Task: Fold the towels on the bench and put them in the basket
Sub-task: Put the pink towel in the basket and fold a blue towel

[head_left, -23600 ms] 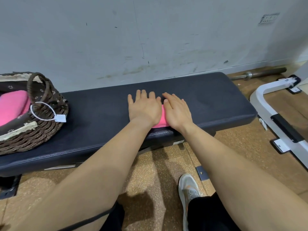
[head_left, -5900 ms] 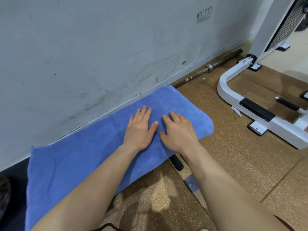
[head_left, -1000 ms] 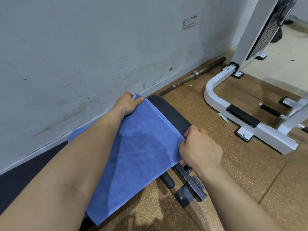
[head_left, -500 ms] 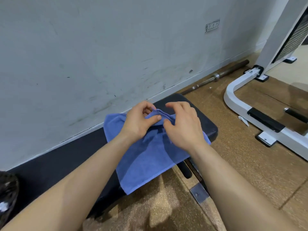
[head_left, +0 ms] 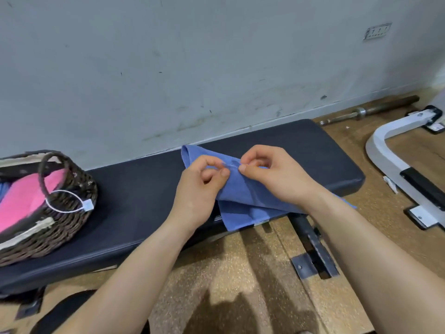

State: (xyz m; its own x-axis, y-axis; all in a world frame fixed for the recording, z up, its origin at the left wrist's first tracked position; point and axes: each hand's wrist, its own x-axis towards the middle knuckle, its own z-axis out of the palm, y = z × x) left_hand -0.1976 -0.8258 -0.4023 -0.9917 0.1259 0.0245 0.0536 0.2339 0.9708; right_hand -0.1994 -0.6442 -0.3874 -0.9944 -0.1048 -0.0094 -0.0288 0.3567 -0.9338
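A blue towel (head_left: 243,201), folded over on itself, lies across the right half of the black padded bench (head_left: 134,189), its lower edge hanging over the front. My left hand (head_left: 202,186) and my right hand (head_left: 272,174) both pinch the towel's raised upper edge, fingertips almost touching. At the bench's left end stands a dark wicker basket (head_left: 69,208) with a looped handle and a white tag. A folded pink towel (head_left: 26,201) lies inside it.
A grey wall runs close behind the bench. A barbell bar (head_left: 370,112) lies on the floor along the wall at the right. A white machine frame (head_left: 395,150) stands on the cork floor to the right. The bench's metal foot (head_left: 313,249) sticks out below.
The view has swung left, so the basket is visible again. My hands have carried the towel's edge leftward along the bench and still pinch it close together.
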